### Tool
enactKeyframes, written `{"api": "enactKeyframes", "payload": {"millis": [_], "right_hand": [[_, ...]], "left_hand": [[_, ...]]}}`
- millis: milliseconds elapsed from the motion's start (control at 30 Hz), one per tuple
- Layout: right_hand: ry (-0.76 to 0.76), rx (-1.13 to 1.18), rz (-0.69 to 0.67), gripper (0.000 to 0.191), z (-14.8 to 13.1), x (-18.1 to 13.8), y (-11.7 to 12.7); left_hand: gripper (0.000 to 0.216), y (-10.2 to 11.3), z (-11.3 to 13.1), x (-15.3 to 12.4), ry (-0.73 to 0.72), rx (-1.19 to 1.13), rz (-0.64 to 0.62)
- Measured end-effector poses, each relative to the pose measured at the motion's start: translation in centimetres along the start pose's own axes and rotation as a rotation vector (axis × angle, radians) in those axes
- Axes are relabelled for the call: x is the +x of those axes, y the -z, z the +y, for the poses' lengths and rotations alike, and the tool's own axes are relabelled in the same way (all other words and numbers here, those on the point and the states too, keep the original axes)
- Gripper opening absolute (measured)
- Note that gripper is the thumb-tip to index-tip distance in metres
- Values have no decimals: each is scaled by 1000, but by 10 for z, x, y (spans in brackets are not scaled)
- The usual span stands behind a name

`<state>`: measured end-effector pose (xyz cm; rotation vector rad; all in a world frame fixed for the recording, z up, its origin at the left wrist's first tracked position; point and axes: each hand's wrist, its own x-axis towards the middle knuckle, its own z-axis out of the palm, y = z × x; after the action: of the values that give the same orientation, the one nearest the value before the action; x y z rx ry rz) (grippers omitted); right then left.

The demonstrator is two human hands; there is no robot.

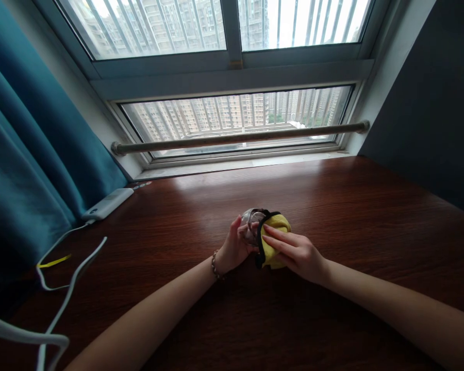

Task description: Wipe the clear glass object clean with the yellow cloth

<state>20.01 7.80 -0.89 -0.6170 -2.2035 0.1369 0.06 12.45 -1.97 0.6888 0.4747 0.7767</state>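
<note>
The left hand [234,248] grips a small clear glass jar [251,226] just above the dark wooden counter [332,206]; the right hand [296,252] presses a yellow black-edged cloth [275,238] against it. Wiping well likely needs a steady grip and firm, even pressure.

We see the power bank [107,203] lying far left on the counter [351,216], its cable [67,288] trailing toward us, the window [235,118] behind everything.
</note>
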Motion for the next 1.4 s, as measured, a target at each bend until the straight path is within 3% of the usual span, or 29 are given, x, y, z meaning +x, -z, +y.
{"api": "enactKeyframes", "payload": {"millis": [233,400,633,767,933,1100,1167,1400], "right_hand": [[39,-126,9,56,-4,-4,-2],[57,-171,-76,51,-7,-4,-1],[-57,-16,-78,62,-8,-3,-4],[-192,44,56,60,-2,-7,-11],[-341,174,153,29,4,-6,-14],[-504,354,147,22,3,-2,-13],[-558,436,151,26,3,-3,-14],[-627,719,131,29,8,-4,-21]], "left_hand": [[77,3,10,0,281,-84,-29],[72,7,12,1,520,28,-149],[67,9,14,3,582,-1,-220],[68,9,10,-1,463,-44,-181],[52,0,1,-7,208,14,-123],[57,-14,-5,-9,-285,421,-75],[64,-18,-6,-10,-412,572,-33],[84,-18,-11,-13,-470,870,138]]}}
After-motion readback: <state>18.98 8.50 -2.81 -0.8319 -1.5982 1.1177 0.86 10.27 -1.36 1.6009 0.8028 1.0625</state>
